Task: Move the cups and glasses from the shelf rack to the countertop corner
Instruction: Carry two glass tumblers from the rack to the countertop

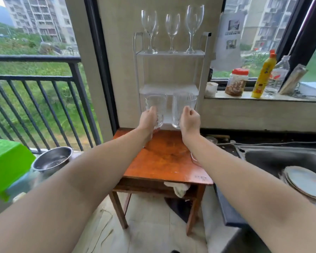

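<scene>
Left hand (149, 117): clasps left ribbed glass mug (156, 108), in front of white shelf rack (170, 53).
Right hand (190, 118): clasps right ribbed glass mug (182, 106).
Rack top: three wine glasses (172, 28), upright.
Below: wooden table (164, 161).

A white shelf rack (170, 70) stood on the back of a brown wooden desk (164, 161). Three tall wine glasses (171, 31) stood in a row on the rack's top shelf. The shelf below them was bare. In front of the rack, the desk top held nothing.
</scene>
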A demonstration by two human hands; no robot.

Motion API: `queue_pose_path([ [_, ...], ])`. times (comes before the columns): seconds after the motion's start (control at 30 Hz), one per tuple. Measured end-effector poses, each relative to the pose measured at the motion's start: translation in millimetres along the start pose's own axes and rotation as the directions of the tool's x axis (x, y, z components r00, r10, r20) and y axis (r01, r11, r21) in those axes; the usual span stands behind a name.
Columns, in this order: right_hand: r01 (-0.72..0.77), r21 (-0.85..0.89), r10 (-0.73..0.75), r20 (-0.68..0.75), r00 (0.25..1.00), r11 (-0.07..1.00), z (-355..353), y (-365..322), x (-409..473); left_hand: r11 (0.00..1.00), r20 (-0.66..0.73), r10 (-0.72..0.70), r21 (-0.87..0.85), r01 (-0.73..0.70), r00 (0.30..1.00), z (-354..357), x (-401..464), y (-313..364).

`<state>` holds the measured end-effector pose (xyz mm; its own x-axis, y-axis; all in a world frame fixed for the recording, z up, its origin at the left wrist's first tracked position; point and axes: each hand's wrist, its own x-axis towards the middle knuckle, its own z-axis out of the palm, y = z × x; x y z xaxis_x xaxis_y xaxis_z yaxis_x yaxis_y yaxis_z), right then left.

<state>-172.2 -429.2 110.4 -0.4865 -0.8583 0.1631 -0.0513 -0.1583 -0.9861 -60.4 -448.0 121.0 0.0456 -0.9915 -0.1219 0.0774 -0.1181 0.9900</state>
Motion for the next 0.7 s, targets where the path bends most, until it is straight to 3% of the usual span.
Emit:
queue_pose_path([
  [0.17, -0.086, -0.104, 0.081, -0.052, 0.995, 0.991, -51.7, 37.2, -49.6, 0.99, 0.052, -0.097, 0.106, 0.091, 0.994, 9.2, -48.4, -56.3],
  [0.33, -0.225, -0.151, 0.192, -0.203, 0.96, 0.963, -118.1, 67.9, -95.3, 0.957, 0.167, -0.245, 0.201, 0.21, 0.955, 46.0, -94.7, -107.3],
  [0.5, -0.373, -0.164, 0.283, -0.403, 0.87, 0.913, -206.6, 90.8, -137.6, 0.932, 0.319, -0.305, 0.293, 0.213, 0.897, 112.1, -148.1, -142.8],
  [0.7, -0.486, -0.102, 0.321, -0.63, 0.707, 0.868, -351.5, 101.3, -201.9, 0.896, 0.5, -0.397, 0.394, 0.205, 0.77, 213.7, -247.3, -187.0],
])
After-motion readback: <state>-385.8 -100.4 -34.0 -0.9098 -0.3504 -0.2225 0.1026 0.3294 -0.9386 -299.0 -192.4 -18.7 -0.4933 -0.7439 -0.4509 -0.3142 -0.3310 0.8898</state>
